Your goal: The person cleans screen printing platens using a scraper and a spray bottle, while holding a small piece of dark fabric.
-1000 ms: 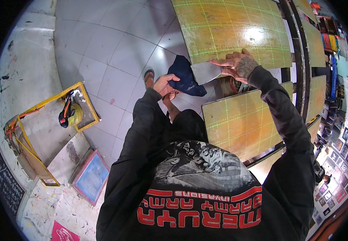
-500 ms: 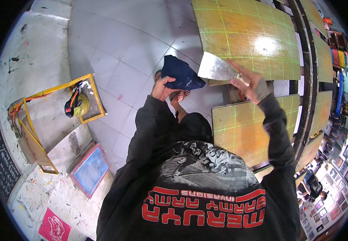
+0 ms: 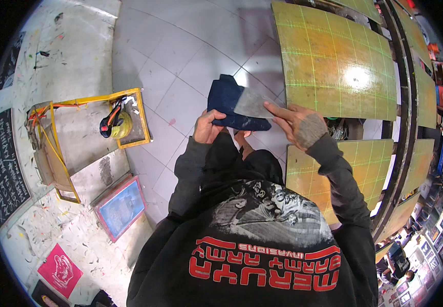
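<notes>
My left hand (image 3: 206, 125) is closed round the near left edge of a folded dark navy cloth (image 3: 219, 97), held over the tiled floor. In my right hand (image 3: 300, 125) is a wide metal scraper (image 3: 249, 101); its blade lies over the right part of the cloth, and my forefinger is extended along the blade. The scraper's handle is hidden under my fingers.
Yellow-brown boards with green grids (image 3: 334, 61) stand on dark rails at right. At left are a yellow-edged frame (image 3: 144, 112) with tape rolls (image 3: 124, 125), a pink-rimmed screen (image 3: 120, 210) and a paint-spattered surface (image 3: 80, 51). A person (image 3: 395, 261) is at the far lower right.
The scraper has moved down and left from above the board onto the cloth. My view has shifted, with boards and left-side frame now appearing further right.
</notes>
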A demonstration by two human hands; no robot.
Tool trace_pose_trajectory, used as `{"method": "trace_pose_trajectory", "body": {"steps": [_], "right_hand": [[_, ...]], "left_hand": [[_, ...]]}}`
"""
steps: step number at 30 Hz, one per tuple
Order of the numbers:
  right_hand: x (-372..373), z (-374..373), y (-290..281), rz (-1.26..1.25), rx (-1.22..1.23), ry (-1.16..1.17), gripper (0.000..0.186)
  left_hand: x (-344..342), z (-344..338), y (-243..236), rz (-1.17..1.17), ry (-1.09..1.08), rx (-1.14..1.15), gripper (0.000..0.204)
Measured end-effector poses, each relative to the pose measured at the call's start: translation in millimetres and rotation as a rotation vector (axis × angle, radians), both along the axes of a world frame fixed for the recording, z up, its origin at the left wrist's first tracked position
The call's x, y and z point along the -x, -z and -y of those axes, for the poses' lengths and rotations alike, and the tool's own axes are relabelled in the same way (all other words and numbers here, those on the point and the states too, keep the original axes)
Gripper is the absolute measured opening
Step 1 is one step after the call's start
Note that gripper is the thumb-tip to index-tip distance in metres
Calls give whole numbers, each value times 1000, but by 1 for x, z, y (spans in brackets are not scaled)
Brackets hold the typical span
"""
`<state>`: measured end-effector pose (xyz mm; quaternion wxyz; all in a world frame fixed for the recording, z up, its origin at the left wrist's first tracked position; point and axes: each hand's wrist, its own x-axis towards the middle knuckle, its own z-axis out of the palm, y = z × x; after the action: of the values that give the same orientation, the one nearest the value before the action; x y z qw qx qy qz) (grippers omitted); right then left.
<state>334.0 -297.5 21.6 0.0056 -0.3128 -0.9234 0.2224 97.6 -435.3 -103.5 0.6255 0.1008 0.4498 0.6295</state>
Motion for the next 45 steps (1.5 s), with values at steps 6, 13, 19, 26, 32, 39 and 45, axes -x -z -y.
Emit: {"method": "trace_pose_trajectory", "body": {"steps": [6, 13, 19, 26, 32, 39, 45], "right_hand": [[-28, -29, -28, 58, 226, -20, 40], [-15, -34, -27, -301, 1582, 386, 36], [-20, -27, 18, -381, 2030, 200, 40], [-70, -34, 11, -317, 1943, 329, 34], [-157, -74, -41, -221, 1074, 515, 49], [-245, -164, -21, 687, 99, 366, 69], [-227, -221, 2, 983, -130, 281, 65]], "left_hand": [[17, 13, -6, 246, 41, 113, 34], [22, 2, -32, 222, 96, 106, 35], [23, -1, -44, 275, 82, 74, 26], [21, 11, -41, 484, 49, -43, 31], [35, 23, -33, 452, -3, 45, 32], [27, 1, 16, 380, 109, 176, 20], [13, -30, 49, 288, 177, 237, 22]]}}
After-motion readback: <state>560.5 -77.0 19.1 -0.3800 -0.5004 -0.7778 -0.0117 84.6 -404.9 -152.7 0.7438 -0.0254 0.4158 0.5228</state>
